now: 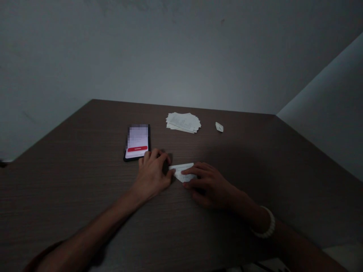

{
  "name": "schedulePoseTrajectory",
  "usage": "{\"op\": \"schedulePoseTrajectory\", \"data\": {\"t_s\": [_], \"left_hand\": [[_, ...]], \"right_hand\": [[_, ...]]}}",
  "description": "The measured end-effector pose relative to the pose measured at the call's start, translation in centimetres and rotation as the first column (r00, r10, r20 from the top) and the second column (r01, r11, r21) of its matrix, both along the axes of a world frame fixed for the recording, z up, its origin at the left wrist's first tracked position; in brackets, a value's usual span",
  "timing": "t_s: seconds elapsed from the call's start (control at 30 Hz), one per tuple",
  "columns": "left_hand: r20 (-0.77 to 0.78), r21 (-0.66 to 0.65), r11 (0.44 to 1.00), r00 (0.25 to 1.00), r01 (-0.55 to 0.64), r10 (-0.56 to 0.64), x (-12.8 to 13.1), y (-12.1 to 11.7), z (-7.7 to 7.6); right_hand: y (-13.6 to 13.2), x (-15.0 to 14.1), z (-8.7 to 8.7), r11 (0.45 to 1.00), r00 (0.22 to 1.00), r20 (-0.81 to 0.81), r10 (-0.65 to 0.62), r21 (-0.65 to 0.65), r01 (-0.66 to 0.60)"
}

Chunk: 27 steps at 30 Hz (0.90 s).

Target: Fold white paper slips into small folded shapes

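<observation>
Head view: the table (70, 170) extends well beyond the folded paper (179, 174), long axis left-right, tip nearward, between left hand (153, 172) and right hand (211, 187); fingers touch it, whether clamped I cannot tell.

**Left hand (151, 173) and right hand (211, 186) close together**

The left forearm (113, 212) slants forward and inward, its hand knuckles-up, fingers (154, 152) bent and thumb (168, 179) pointing rightward. The right forearm (296, 243) slants in opposite it, hand palm-down, fingertips (185, 172) aimed leftward and slightly spread.
</observation>
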<state>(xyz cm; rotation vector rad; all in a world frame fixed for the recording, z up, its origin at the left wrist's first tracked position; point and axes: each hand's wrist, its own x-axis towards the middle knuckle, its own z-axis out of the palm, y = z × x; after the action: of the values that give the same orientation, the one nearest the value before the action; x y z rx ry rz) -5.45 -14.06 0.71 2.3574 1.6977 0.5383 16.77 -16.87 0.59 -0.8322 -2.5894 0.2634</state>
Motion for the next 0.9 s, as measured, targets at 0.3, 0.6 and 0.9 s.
{"op": "schedulePoseTrajectory", "data": {"t_s": [0.3, 0.6, 0.9], "left_hand": [[0.045, -0.012, 0.999, 0.998, 0.052, -0.051, -1.1, 0.7, 0.2], [0.01, -0.006, 0.998, 0.998, 0.067, -0.067, -1.1, 0.5, 0.5], [0.039, -0.026, 0.999, 0.998, 0.043, -0.042, -0.8, 0.3, 0.8]], "right_hand": [[-0.1, -0.2, 0.3, 1.0, 1.0, -0.017, -0.002, 0.006, 0.002], [-0.2, -0.7, 0.5, 0.999, 0.999, 0.047, -0.012, -0.046, 0.014], [-0.1, -1.7, 1.3, 0.998, 0.987, 0.162, -0.023, -0.051, 0.032]]}}
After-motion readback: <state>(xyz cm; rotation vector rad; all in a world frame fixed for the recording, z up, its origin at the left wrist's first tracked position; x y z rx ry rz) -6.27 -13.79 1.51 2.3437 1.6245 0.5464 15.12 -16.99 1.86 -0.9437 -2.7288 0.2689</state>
